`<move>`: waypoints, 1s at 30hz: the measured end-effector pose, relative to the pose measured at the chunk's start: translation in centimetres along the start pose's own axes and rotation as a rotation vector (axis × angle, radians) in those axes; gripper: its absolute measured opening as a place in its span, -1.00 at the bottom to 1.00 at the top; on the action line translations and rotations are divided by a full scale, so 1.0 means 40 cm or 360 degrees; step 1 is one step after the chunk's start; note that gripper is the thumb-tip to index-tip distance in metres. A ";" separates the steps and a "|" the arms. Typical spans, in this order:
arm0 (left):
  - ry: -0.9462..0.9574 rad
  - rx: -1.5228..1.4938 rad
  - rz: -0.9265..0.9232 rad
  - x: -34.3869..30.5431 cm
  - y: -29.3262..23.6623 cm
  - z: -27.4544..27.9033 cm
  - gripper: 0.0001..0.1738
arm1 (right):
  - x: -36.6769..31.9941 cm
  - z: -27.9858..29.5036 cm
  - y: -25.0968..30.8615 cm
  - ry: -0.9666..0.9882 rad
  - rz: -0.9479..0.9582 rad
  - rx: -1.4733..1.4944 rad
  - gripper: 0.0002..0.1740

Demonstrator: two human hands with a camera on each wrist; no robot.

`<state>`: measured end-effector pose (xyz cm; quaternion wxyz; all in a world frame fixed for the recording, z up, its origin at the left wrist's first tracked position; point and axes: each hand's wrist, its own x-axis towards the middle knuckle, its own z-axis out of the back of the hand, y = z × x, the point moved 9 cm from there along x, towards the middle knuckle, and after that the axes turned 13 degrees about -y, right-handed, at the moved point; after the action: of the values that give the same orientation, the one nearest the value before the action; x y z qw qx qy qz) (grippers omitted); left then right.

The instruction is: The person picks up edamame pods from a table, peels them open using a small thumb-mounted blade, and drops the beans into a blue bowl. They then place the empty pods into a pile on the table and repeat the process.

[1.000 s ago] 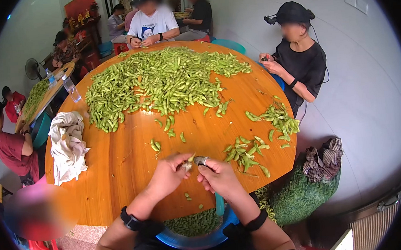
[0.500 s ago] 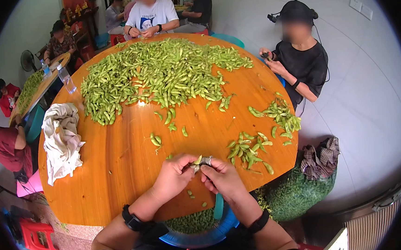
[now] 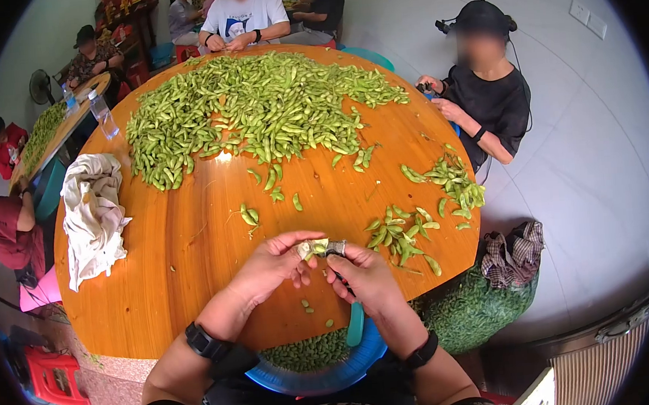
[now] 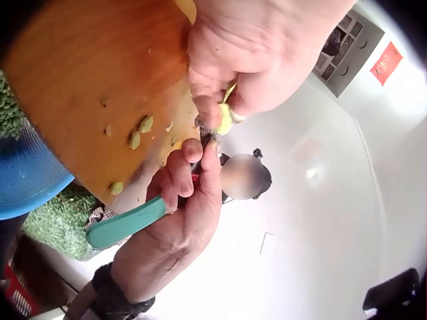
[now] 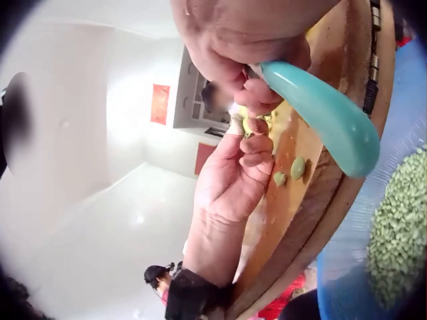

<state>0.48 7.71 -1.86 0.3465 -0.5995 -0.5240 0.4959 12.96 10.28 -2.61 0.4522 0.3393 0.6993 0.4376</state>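
My left hand (image 3: 265, 267) pinches a pale green soybean pod (image 3: 313, 248) between thumb and fingers, over the near part of the table. A bright green part of the pod (image 4: 225, 119) shows at the fingertips in the left wrist view. My right hand (image 3: 371, 278) grips a tool with a teal handle (image 3: 356, 324), which sticks out below the palm. Its working end is hidden among the fingers. A grey covering (image 3: 335, 248) shows at the right hand's fingertips, right at the pod. Loose shelled beans (image 3: 307, 307) lie below the hands.
A blue basket (image 3: 261, 376) of shelled beans stands under the near table edge. A large pile of pods (image 3: 258, 109) covers the far table (image 3: 172, 288); smaller heaps lie right. White cloth (image 3: 92, 219) and a bottle (image 3: 104, 116) are left. A person (image 3: 489, 85) sits right.
My hands have stayed close together, and the pod has come up against the right hand's grey-covered fingertips. More of the teal handle shows now. The head view has tilted slightly down.
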 end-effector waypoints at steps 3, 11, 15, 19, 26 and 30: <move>-0.0174 -0.0196 -0.0141 0.016 -0.003 0.037 -0.73 | -0.018 0.000 0.035 -0.0123 0.0234 -0.0272 -0.85; -0.0231 -0.0375 -0.0074 0.003 -0.022 0.026 -0.81 | -0.033 -0.027 0.072 -0.0117 0.0536 -0.0617 -0.86; -0.0253 -0.0350 -0.0218 0.015 -0.003 0.038 -0.81 | -0.044 -0.028 0.078 -0.0144 0.0558 -0.0659 -0.86; -0.0402 0.0458 -0.0658 -0.015 -0.055 0.019 -0.72 | -0.049 -0.031 0.106 -0.0163 0.0567 -0.0631 -0.84; -0.0478 0.1383 -0.1367 -0.067 -0.115 -0.037 -0.48 | -0.028 -0.039 0.065 -0.0039 0.0382 -0.0585 -0.85; -0.0493 0.1442 -0.1349 -0.070 -0.113 -0.036 -0.48 | -0.031 -0.043 0.062 -0.0051 0.0357 -0.0561 -0.86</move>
<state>0.70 6.11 3.42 0.6520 -0.0557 -0.4981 0.5690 12.03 9.64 0.46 0.4640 0.3376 0.5625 0.5953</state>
